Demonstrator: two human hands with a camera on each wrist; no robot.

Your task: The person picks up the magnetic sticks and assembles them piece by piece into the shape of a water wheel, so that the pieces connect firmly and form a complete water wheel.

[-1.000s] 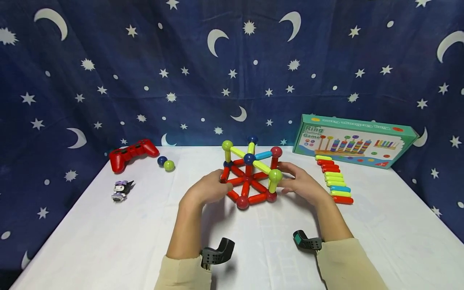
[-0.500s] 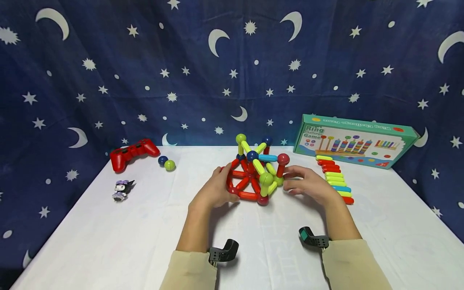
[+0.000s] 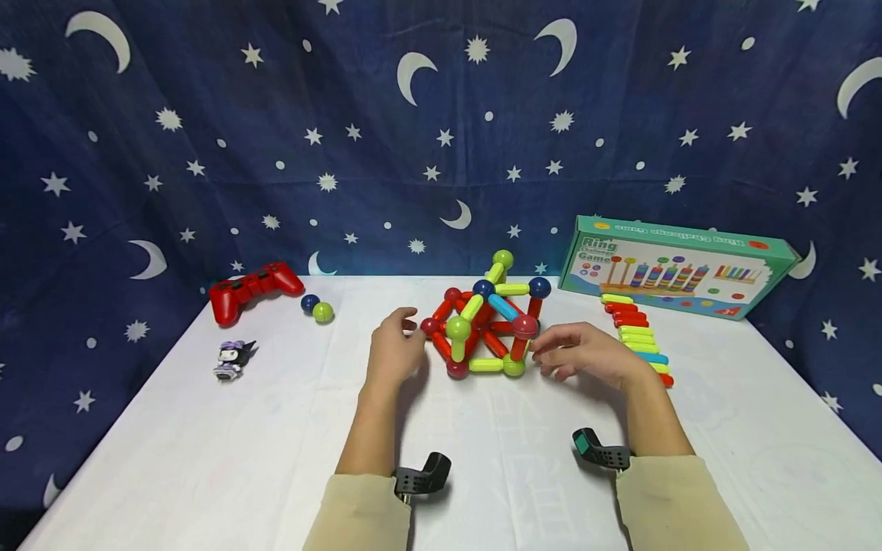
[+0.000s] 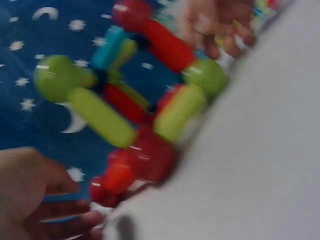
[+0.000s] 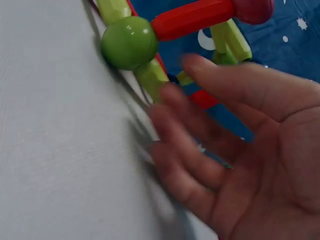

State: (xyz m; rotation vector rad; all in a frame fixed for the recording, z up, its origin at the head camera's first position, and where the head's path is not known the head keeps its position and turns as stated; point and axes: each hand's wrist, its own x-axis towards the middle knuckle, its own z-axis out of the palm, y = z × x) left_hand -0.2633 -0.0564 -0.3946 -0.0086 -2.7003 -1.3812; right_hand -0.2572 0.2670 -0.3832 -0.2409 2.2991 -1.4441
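A frame of plastic rods and balls stands on the white table. Its base is mostly red rods round a centre, with uprights and a blue hub ball on top, from which green-yellow and light blue rods spread. My left hand is just left of the frame, fingers loosely bent, holding nothing; in the left wrist view a gap shows between it and the red balls. My right hand hovers at the frame's right side with relaxed fingers. In the right wrist view its blurred fingertips overlap a green-yellow rod by the green ball.
Loose rods in red, green-yellow and blue lie in a column at right, before a green game box. At left are a red game controller, a blue ball, a green ball and a small figurine. A starry cloth hangs behind.
The frame has turned clockwise as seen from above, its red top ball coming round to the front right. My left hand has let go of the base and drawn off to the left.
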